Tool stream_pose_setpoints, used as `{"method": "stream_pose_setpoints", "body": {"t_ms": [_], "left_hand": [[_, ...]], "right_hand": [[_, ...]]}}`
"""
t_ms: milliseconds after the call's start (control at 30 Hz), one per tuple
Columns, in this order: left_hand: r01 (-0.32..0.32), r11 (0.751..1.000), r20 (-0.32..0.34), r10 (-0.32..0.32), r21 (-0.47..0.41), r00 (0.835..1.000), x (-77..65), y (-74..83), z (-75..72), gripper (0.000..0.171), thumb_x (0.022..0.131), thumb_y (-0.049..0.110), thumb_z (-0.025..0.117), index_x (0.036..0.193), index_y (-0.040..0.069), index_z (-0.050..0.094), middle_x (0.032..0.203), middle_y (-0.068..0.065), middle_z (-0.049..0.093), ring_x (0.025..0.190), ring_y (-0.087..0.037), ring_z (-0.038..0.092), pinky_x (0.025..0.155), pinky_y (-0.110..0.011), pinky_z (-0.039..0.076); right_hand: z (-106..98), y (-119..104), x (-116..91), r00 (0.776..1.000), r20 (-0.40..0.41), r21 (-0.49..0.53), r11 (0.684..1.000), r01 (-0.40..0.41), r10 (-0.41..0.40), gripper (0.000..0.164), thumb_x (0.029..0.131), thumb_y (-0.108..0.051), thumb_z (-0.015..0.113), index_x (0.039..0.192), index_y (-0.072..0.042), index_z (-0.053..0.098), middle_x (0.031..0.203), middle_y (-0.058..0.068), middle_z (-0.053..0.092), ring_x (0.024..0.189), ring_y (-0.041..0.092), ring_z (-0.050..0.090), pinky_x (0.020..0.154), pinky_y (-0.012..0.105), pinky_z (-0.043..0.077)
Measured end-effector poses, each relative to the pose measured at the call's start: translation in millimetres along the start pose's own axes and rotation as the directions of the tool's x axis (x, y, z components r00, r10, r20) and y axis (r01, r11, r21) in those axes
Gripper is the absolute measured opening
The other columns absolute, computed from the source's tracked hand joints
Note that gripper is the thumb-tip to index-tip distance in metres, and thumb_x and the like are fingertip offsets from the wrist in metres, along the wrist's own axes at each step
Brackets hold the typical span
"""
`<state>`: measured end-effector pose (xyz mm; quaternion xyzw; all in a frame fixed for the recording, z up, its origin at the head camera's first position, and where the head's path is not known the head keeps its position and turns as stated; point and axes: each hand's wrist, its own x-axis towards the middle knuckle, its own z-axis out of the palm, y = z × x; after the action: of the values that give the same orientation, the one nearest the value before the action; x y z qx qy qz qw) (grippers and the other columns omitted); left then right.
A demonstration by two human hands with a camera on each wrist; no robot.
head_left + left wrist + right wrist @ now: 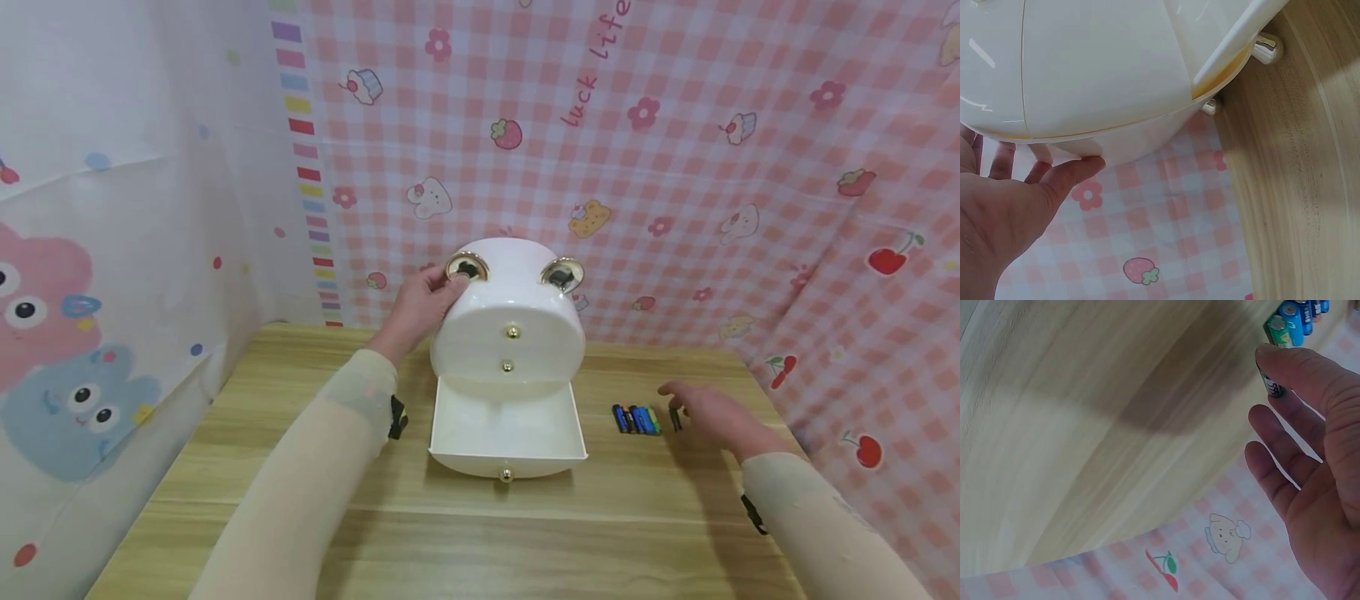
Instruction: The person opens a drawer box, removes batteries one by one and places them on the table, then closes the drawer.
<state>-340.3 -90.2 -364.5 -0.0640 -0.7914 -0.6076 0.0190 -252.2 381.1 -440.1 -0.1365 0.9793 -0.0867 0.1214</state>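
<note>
A white frog-shaped drawer box (pixel 510 342) has its lowest drawer (pixel 510 417) pulled out, with nothing in it. My left hand (pixel 423 304) grips the box's upper left side just by the round gold-rimmed eye (pixel 467 267). Seen from the left wrist, the thumb (pixel 1082 172) lies along the white side while other fingertips go behind it. At the right, my right hand (pixel 716 414) is over a dark battery (pixel 1271 386), which shows between thumb and fingers; I cannot tell whether they pinch it. Left of it, several blue and green batteries (pixel 636 419) lie in a row.
The wooden table (pixel 487 550) carries the box and batteries. Pink checked cloth (pixel 480 183) hangs behind and at the right, white printed cloth (pixel 165 217) at the left. The open drawer juts towards the front, with a gold knob (pixel 506 475) on it.
</note>
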Motion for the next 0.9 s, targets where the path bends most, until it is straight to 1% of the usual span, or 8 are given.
{"method": "stream_pose_setpoints", "body": {"t_ms": [100,200,367,433,567,733,900], "left_hand": [[0.006,1.000,0.002,-0.006,-0.008,1.000,-0.4,0.5,-0.5,0.039,0.106,0.040,0.069,0.133,0.012,0.073,0.126,-0.012,0.070,0.113,-0.023,0.063,0.103,-0.042,0.055],[0.008,1.000,0.005,-0.007,-0.013,1.000,-1.1,1.6,-0.8,0.039,0.106,0.039,0.069,0.134,0.012,0.072,0.128,-0.012,0.070,0.113,-0.023,0.064,0.103,-0.041,0.056],[-0.010,1.000,0.007,0.010,-0.018,1.000,-2.3,2.4,-0.6,0.038,0.106,0.036,0.069,0.134,0.010,0.072,0.127,-0.014,0.071,0.112,-0.022,0.064,0.101,-0.040,0.056],[-0.016,1.000,0.008,0.016,-0.016,1.000,-2.5,2.4,-0.6,0.038,0.107,0.035,0.068,0.134,0.010,0.072,0.128,-0.014,0.071,0.111,-0.023,0.064,0.101,-0.040,0.056],[-0.019,1.000,0.010,0.019,-0.011,1.000,-2.9,3.0,-0.6,0.038,0.107,0.035,0.068,0.136,0.010,0.072,0.128,-0.014,0.071,0.113,-0.023,0.064,0.102,-0.040,0.056],[-0.026,1.000,0.011,0.026,0.009,1.000,-2.6,3.1,-0.6,0.038,0.107,0.036,0.067,0.135,0.010,0.072,0.127,-0.015,0.071,0.114,-0.023,0.064,0.104,-0.042,0.055],[-0.022,1.000,0.008,0.021,0.010,1.000,-2.2,2.8,-1.0,0.038,0.107,0.035,0.067,0.135,0.010,0.071,0.128,-0.015,0.072,0.113,-0.023,0.064,0.104,-0.042,0.055]], "right_hand": [[1,-1,2,1.000,0.010,0.030,1.000,-0.005,0.005,0.069,0.086,0.004,0.083,0.147,0.003,0.053,0.129,0.028,0.071,0.114,0.047,0.069,0.095,0.063,0.058],[4,1,4,1.000,0.005,0.054,0.998,0.008,-0.009,0.071,0.082,0.006,0.084,0.146,0.003,0.053,0.127,0.028,0.071,0.110,0.045,0.071,0.094,0.063,0.058],[12,5,9,0.999,-0.015,0.110,0.993,0.046,-0.045,0.072,0.078,0.009,0.085,0.143,0.006,0.053,0.123,0.029,0.072,0.098,0.035,0.074,0.090,0.058,0.061],[14,6,9,0.998,-0.018,0.125,0.990,0.064,-0.062,0.072,0.077,0.011,0.084,0.142,0.008,0.053,0.122,0.030,0.072,0.094,0.033,0.074,0.087,0.057,0.062],[15,3,10,0.997,-0.018,0.131,0.989,0.072,-0.070,0.070,0.079,0.013,0.081,0.143,0.008,0.052,0.124,0.030,0.072,0.093,0.031,0.073,0.085,0.054,0.062],[15,-1,11,0.998,-0.016,0.122,0.990,0.069,-0.067,0.067,0.082,0.013,0.079,0.143,0.007,0.052,0.126,0.030,0.071,0.095,0.032,0.073,0.087,0.055,0.061],[15,-2,14,0.998,-0.017,0.112,0.992,0.064,-0.062,0.068,0.081,0.013,0.080,0.143,0.007,0.053,0.127,0.030,0.071,0.095,0.032,0.073,0.088,0.056,0.061]]}}
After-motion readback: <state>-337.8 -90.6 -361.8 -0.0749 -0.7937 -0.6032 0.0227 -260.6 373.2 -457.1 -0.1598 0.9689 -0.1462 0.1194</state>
